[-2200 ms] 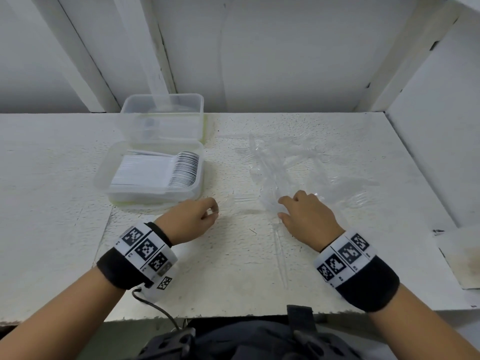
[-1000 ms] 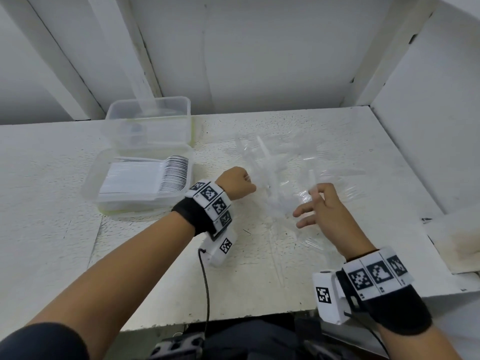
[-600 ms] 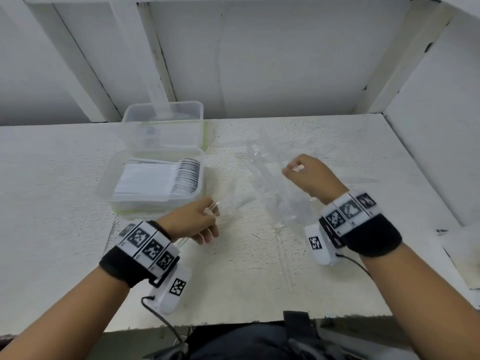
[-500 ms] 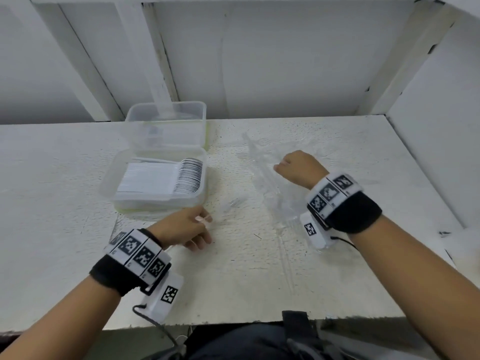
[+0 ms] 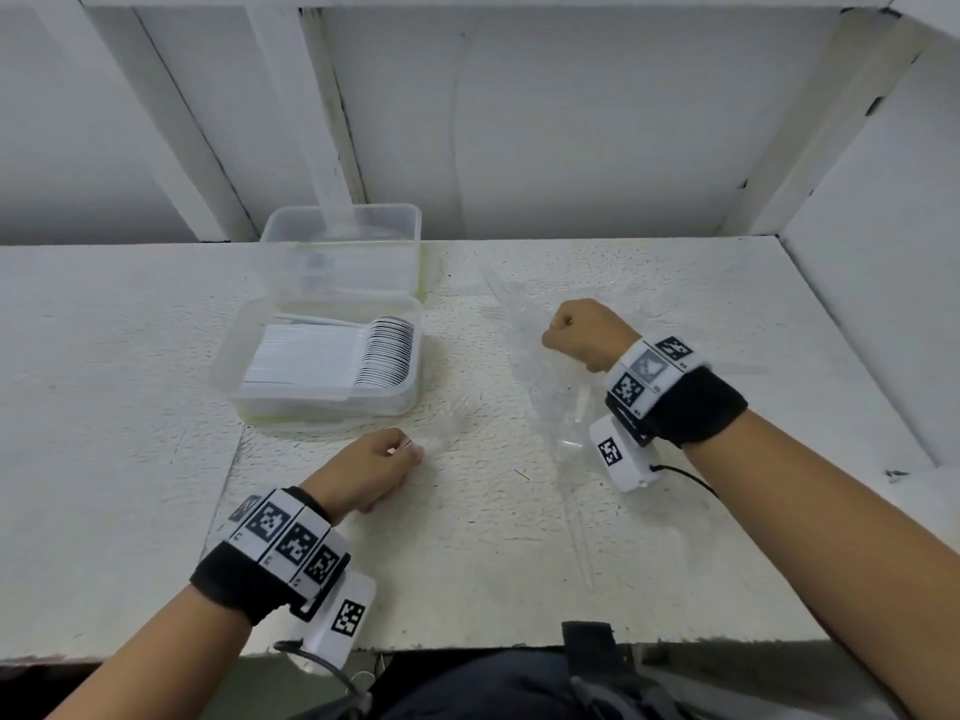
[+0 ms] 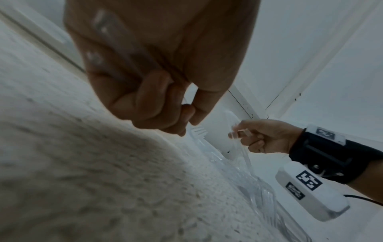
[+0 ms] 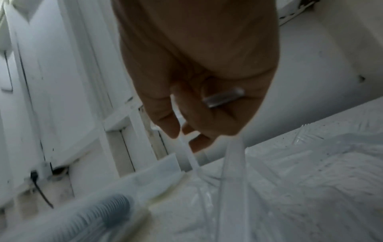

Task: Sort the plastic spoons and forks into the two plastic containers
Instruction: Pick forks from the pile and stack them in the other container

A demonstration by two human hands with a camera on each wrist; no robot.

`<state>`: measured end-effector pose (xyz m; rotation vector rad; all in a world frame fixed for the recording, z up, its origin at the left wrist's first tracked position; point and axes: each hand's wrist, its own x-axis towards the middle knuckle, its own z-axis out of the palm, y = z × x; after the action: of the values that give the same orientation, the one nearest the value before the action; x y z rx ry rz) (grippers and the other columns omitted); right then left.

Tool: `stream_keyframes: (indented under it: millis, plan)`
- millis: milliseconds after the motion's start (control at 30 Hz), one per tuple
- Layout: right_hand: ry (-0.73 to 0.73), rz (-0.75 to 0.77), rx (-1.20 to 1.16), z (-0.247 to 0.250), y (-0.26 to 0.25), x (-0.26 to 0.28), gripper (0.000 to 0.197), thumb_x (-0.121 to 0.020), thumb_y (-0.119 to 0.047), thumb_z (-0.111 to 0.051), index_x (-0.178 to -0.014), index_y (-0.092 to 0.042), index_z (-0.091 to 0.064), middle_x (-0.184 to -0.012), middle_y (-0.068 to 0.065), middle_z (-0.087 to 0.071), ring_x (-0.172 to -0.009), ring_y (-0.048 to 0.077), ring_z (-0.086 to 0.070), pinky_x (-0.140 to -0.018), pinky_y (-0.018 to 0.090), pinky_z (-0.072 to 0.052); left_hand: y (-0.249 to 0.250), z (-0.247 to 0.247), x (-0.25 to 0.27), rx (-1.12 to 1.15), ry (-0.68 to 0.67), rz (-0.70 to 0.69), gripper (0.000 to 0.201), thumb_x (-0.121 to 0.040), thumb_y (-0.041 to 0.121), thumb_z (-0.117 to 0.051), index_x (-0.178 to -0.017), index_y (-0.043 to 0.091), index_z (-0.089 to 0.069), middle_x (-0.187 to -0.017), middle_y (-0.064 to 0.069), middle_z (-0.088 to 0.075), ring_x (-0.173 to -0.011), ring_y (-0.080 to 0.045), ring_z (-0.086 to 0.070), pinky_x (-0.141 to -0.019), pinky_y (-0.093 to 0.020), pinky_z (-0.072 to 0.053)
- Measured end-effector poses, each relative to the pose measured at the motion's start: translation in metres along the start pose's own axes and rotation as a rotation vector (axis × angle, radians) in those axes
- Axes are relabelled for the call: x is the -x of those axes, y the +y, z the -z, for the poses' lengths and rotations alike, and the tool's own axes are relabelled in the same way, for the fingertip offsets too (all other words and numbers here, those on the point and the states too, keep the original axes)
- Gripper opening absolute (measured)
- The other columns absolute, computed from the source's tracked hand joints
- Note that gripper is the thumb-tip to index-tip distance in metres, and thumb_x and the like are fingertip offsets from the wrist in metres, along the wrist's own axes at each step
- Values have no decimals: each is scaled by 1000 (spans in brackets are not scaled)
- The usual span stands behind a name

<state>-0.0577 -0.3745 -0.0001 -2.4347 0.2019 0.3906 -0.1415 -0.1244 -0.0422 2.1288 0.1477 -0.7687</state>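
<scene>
The left hand (image 5: 371,470) hovers low over the white table (image 5: 130,407), pinching a clear plastic fork (image 6: 196,131) by its handle, tines pointing away. The right hand (image 5: 584,332), curled tight, grips two clear utensil handles (image 7: 232,157) above the loose pile of clear cutlery (image 5: 561,407). To the left, the near container (image 5: 228,366) holds a neat stack of white spoons (image 5: 332,358); the far container (image 5: 340,241) stands touching it.

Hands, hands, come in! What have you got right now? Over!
Left hand pinches one clear fork. Right hand grips clear utensils above the loose pile. Near container holds stacked spoons; far container looks empty. Nothing blocking.
</scene>
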Motion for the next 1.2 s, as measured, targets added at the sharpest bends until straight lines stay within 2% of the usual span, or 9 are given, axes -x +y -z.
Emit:
stream_keyframes:
  millis: [200, 433, 600, 700, 767, 967, 1067, 1133, 1200]
  plan:
    - [114, 145, -493, 25, 1, 41, 20, -88, -5, -53, -99, -22, -55, -90, 14, -59, -51, 11, -40, -46, 23, -42, 15, -1, -5, 51, 8, -74, 20, -96, 29, -49, -84, 13, -49, -63, 3, -42, -49, -9, -32, -39, -17, -25]
    - [112, 91, -1212, 30, 5, 70, 26, -94, -4, -32, -77, -11, -51, -72, 8, -51, -56, 17, -47, -53, 25, -41, 52, -17, -11, 265, 17, -155, 23, -96, 27, -48, -82, 11, -57, -55, 3, -31, -41, -6, -26, -38, -17, -22]
    - [0, 67, -1500, 16, 8, 85, 29, -89, -12, -37, -65, -9, -53, -68, 9, -55, -56, 20, -52, -57, 28, -52, 76, -27, -14, 546, -15, -65, 37, -95, 44, -45, -96, 11, -61, -72, -3, -61, -35, -4, -23, -33, -14, -19]
    - [-123, 37, -1478, 6, 15, 92, 22, -74, -16, -48, -54, -7, -53, -67, 11, -56, -55, 21, -53, -56, 29, -53, 81, -30, -19, 593, -76, -30, 31, -93, 40, -52, -96, 10, -56, -91, -7, -69, -35, -3, -20, -32, -13, -18]
    - [-211, 15, -1366, 2, 21, 97, 25, -81, -11, -46, -58, -4, -52, -74, 10, -54, -56, 19, -55, -56, 29, -53, 82, -29, -23, 630, -80, -22, 20, -91, 29, -58, -92, 10, -52, -94, -6, -68, -35, -2, -20, -31, -13, -19]
    - [-370, -51, -930, -3, 38, 116, 24, -98, -15, -40, -115, -7, -55, -105, 8, -59, -56, 17, -63, -45, 23, -50, 92, -29, -34, 615, -4, -120, 10, -84, 13, -66, -80, 14, -57, -82, -3, -62, -35, -4, -22, -32, -13, -18]
    - [-264, -161, -794, -8, 44, 118, 28, -100, -19, -39, -125, -14, -51, -84, 6, -62, -43, 9, -45, -37, 18, -32, 101, -36, -36, 478, 53, -243, 12, -83, 18, -69, -79, 15, -58, -81, -6, -63, -34, -3, -26, -34, -15, -20]
    - [-214, -217, -711, -9, 46, 118, 27, -98, -29, -42, -115, -15, -57, -69, 0, -52, -41, 5, -33, -37, 17, -23, 109, -42, -36, 307, 91, -357, 13, -85, 24, -66, -89, 15, -58, -79, -1, -67, -36, 1, -38, -37, -15, -27]
    - [-149, -252, -663, -8, 50, 119, 25, -96, -35, -46, -105, -16, -59, -62, -3, -43, -39, 4, -27, -36, 17, -20, 115, -49, -37, 49, 137, -482, 21, -90, 34, -58, -105, 20, -52, -79, 0, -67, -56, 4, -54, -50, -16, -39]
